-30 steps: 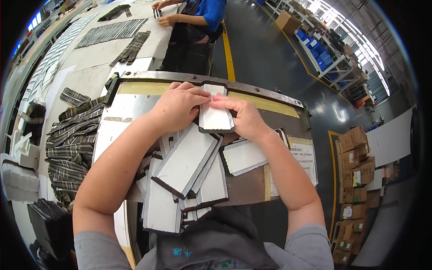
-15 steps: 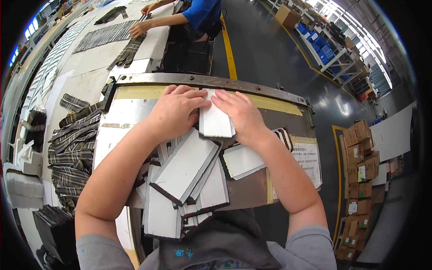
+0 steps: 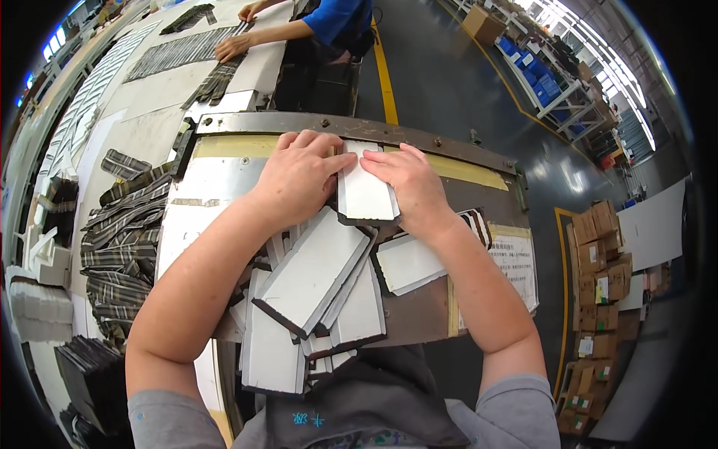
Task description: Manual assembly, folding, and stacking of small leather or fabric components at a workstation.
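Observation:
A white rectangular panel with dark edging (image 3: 366,191) lies under both my hands, its far end against a metal bar (image 3: 389,132). My left hand (image 3: 303,168) is bent at the panel's left edge, thumb on its white face and fingers curled near the far corner. From the other side, my right hand (image 3: 410,183) holds the right edge, fingertips on the face; its thumb is hidden. Nearer me, several similar white panels (image 3: 310,273) overlap in a loose pile reaching over the board's front edge. Another panel (image 3: 411,262) lies partly under my right forearm.
Plaid fabric pieces (image 3: 123,254) are heaped left of the board. Beyond the bar, a co-worker in a blue sleeve (image 3: 329,22) handles plaid strips on a long table (image 3: 157,97). Cardboard boxes (image 3: 598,284) are stacked at right. A printed sheet (image 3: 512,262) lies on the board.
The view has shifted slightly. My right fingers have drawn back and bent a little on the panel, and its far end now shows more. The pile looks the same.

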Demonstrator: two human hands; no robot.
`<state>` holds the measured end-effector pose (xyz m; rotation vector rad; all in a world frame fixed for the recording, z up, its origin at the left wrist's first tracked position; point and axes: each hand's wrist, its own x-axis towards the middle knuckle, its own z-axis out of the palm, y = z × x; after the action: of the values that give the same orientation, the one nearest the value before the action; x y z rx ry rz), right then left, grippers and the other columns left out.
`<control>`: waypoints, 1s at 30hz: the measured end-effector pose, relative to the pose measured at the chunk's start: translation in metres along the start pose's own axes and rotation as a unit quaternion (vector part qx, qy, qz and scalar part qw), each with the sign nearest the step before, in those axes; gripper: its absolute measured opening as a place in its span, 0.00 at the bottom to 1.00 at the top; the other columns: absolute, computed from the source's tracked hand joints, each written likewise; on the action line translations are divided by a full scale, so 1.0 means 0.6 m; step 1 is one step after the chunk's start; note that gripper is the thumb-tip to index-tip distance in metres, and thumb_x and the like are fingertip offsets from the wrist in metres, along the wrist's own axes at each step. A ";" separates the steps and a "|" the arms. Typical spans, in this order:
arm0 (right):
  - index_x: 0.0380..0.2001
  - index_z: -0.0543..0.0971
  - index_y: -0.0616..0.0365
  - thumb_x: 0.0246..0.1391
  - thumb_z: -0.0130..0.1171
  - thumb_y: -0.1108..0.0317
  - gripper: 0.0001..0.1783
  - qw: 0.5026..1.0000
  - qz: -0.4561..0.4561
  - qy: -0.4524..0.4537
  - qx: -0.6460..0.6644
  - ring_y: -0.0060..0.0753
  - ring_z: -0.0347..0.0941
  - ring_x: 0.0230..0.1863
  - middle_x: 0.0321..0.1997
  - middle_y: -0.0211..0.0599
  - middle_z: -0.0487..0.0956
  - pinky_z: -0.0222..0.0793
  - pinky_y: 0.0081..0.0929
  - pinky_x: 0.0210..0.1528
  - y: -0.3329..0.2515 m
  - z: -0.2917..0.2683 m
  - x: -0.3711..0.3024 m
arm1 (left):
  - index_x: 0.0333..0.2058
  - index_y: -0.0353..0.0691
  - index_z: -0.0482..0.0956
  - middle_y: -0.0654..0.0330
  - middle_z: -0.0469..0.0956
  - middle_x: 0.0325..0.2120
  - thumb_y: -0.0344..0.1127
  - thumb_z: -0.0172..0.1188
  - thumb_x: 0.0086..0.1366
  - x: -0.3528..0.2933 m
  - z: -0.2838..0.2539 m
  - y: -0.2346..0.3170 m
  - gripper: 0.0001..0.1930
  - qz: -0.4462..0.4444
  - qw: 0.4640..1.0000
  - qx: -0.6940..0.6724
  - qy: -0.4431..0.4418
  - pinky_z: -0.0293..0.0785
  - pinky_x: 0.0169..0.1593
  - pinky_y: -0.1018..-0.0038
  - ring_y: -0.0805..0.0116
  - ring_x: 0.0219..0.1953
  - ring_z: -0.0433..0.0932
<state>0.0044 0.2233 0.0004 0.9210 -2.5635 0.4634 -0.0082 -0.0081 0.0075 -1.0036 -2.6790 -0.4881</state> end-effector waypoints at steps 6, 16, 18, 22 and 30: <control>0.50 0.83 0.55 0.43 0.67 0.75 0.25 1.000 0.013 -0.021 -0.009 0.39 0.76 0.58 0.56 0.37 0.82 0.60 0.46 0.70 -0.013 0.001 0.003 | 0.53 0.53 0.84 0.58 0.74 0.45 0.28 0.60 0.62 -0.005 -0.007 0.005 0.20 -0.034 0.999 -0.002 -0.005 0.63 0.62 0.61 0.57 0.53 0.70; 0.47 0.84 0.56 0.47 0.65 0.72 0.20 0.997 0.034 -0.029 0.070 0.38 0.73 0.61 0.57 0.39 0.80 0.60 0.44 0.69 -0.011 -0.006 0.003 | 0.51 0.52 0.85 0.60 0.77 0.54 0.28 0.64 0.60 -0.006 -0.006 -0.004 0.19 0.009 0.999 -0.041 0.001 0.61 0.65 0.61 0.58 0.59 0.69; 0.48 0.83 0.55 0.49 0.65 0.69 0.19 0.997 0.047 -0.013 0.058 0.40 0.72 0.63 0.58 0.41 0.79 0.58 0.45 0.71 -0.015 -0.009 0.005 | 0.50 0.52 0.85 0.60 0.77 0.56 0.28 0.64 0.60 -0.004 -0.008 -0.005 0.19 0.001 0.999 -0.041 -0.004 0.60 0.65 0.60 0.58 0.60 0.69; 0.49 0.82 0.53 0.51 0.64 0.65 0.20 0.997 0.067 -0.028 0.019 0.41 0.71 0.63 0.58 0.40 0.79 0.56 0.46 0.72 -0.002 -0.007 0.004 | 0.49 0.51 0.85 0.60 0.78 0.55 0.27 0.66 0.58 0.005 -0.016 -0.001 0.19 -0.016 0.999 -0.028 -0.029 0.60 0.66 0.60 0.59 0.60 0.70; 0.38 0.81 0.55 0.47 0.68 0.75 0.13 0.991 0.079 0.054 0.093 0.41 0.77 0.52 0.44 0.36 0.83 0.70 0.42 0.61 0.028 0.001 0.004 | 0.47 0.49 0.86 0.59 0.82 0.49 0.31 0.65 0.63 0.008 0.007 -0.012 0.14 -0.013 0.988 -0.150 0.039 0.64 0.63 0.62 0.59 0.54 0.75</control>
<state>-0.0085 0.2342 -0.0022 0.7321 -2.5373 0.7863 -0.0170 -0.0088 0.0034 -1.0015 -2.6008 -0.9386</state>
